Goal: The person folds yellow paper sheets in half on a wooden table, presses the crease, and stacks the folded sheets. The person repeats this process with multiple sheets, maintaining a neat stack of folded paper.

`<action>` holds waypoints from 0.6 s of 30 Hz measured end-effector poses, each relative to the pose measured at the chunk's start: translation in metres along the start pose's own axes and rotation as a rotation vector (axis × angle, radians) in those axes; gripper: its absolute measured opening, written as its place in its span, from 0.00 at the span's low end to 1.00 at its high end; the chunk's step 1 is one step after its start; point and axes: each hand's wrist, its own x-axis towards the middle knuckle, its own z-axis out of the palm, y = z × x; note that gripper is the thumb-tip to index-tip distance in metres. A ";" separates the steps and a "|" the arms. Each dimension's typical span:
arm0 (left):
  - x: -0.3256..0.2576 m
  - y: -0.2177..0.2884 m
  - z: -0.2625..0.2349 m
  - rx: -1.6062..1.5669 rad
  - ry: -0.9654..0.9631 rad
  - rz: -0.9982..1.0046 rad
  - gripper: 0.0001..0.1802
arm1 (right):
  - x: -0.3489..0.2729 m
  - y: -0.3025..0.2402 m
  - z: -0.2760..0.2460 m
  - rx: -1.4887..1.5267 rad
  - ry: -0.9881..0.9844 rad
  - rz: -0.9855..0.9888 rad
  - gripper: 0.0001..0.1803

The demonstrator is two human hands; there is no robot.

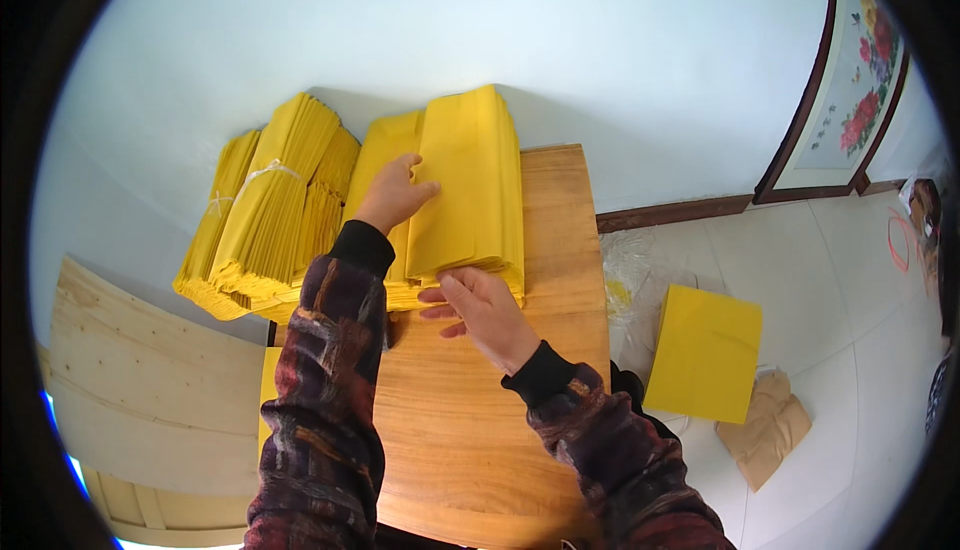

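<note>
A tall stack of yellow paper sheets stands on the wooden table against the wall. My left hand lies at its left side, thumb and forefinger apart, the other fingers partly hidden. At the stack's near lower edge is my right hand, palm turned inward, with its thumb by the bottom corner and the fingers stretched out and spread. Another yellow paper pile sits just left, partly covered by my left hand and arm. Farther left are bundles of yellow paper tied with white string.
The wooden table extends toward me. On the tiled floor at right, a yellow block of paper sits by crumpled brown paper and clear plastic. A plywood board leans at left; a framed flower picture stands at right.
</note>
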 end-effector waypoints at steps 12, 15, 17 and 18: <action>0.034 0.005 0.038 0.101 0.130 0.324 0.34 | -0.013 -0.007 -0.070 -0.165 0.361 -0.437 0.13; 0.036 0.008 0.058 0.170 0.080 0.269 0.34 | 0.003 0.002 -0.090 -0.173 0.515 -0.469 0.18; 0.035 0.006 0.069 0.176 0.073 0.235 0.34 | 0.015 0.011 -0.098 -0.207 0.506 -0.427 0.21; 0.034 0.004 0.074 0.148 0.079 0.232 0.34 | 0.020 0.016 -0.100 -0.240 0.465 -0.405 0.23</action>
